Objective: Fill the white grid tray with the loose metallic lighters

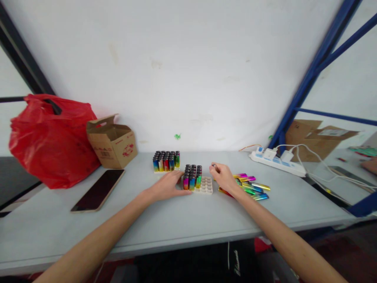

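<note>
A white tray (207,185) with round slots carries several upright lighters (192,182) in shiny gradient colours with black tops. The slots on its right side hold nothing. At the tray's left end, my left hand (165,186) is closed around the corner, thumb along the front and fingers behind. My right hand (224,177) is up just right of the tray, pinching a lighter (215,168) whose top end shows; the fingers hide the rest. Under and beside my right forearm lies a loose pile of shiny lighters (250,185).
Behind my left hand stands another filled tray of lighters (166,161). To the left are a phone (98,190), an open cardboard box (114,143) and a red plastic bag (54,143). A white power strip (278,162) with plugs and cables lies at the back right, near a blue frame (306,86).
</note>
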Motion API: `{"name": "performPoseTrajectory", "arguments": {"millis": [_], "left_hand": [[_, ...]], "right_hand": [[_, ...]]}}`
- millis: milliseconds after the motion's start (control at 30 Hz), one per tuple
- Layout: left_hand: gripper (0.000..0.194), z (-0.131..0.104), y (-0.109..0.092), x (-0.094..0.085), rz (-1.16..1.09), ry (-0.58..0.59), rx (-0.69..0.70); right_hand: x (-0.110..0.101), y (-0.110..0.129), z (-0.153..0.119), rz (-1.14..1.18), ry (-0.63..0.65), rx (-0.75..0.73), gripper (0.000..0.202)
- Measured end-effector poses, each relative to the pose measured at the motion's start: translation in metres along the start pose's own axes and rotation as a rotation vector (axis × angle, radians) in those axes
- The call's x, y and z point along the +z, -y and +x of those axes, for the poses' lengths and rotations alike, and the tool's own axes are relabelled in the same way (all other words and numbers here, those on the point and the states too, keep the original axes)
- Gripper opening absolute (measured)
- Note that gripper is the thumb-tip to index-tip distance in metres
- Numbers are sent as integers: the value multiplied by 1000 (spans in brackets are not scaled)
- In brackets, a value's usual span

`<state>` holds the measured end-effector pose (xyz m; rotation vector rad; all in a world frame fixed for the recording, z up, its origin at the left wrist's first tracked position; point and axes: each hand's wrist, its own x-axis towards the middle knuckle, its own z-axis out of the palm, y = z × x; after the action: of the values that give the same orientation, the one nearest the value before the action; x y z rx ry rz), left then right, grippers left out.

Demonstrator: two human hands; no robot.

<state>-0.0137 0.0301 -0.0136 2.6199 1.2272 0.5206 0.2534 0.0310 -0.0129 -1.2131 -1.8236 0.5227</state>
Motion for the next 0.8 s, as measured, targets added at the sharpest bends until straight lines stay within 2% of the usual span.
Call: {"name": "performPoseTrajectory", "arguments": {"millis": [133, 267, 433, 500, 633, 800], "left_hand": [[62, -1, -3, -3, 7, 10, -11], [61, -1, -5, -4, -9, 5, -2], [61, -1, -2, -1, -23, -9, -1], [63, 0, 0, 1, -18, -12, -6], [67, 0, 3, 3, -3, 2, -1], [63, 0, 0, 1, 7, -3, -6]], "right_hand": [[-7, 8, -3, -5, 38, -39, 37], [-14, 15, -4, 32, 136, -111, 37], [-17, 18, -6, -164, 147, -296, 43], [-16, 18, -7, -203, 200, -275, 44], [-15, 19, -10, -135, 268, -236, 45], [-15, 15, -11, -105, 358, -239, 40]]}}
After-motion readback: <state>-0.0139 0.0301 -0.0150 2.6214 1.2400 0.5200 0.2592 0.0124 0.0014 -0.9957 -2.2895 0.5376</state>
